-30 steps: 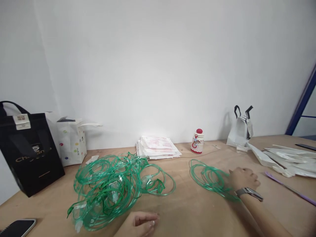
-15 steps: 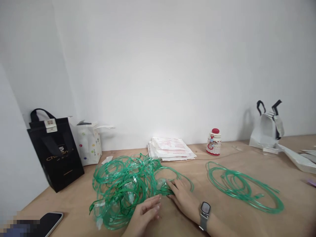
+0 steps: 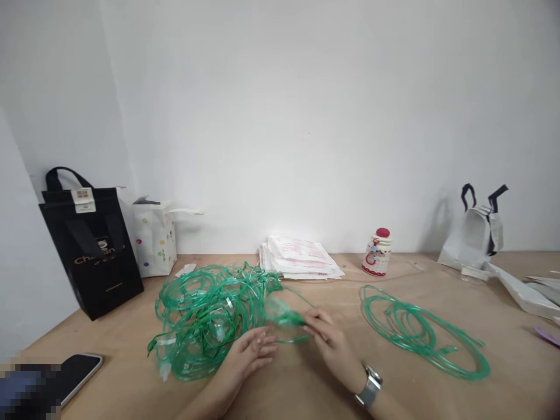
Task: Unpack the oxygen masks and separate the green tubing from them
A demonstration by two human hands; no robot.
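A tangled pile of green clear tubing lies on the table, with oxygen masks and green straps mixed into it. My right hand, a watch on its wrist, pinches a green translucent oxygen mask, blurred by motion, at the pile's right edge. The exact part between the fingers cannot be made out. My left hand rests beside the pile's lower right side, fingers loosely stretched and holding nothing visible. To the right, apart from both hands, lies a separate loose coil of green tubing.
A black bag and a white dotted bag stand at the left. Behind the pile lies a stack of printed white packets. A red-topped bottle stands near the wall. A phone lies front left, white packaging far right.
My right hand has closed on the mask and drawn it slightly right, off the pile's edge. My left hand has shifted left a little. The camera view has moved slightly.
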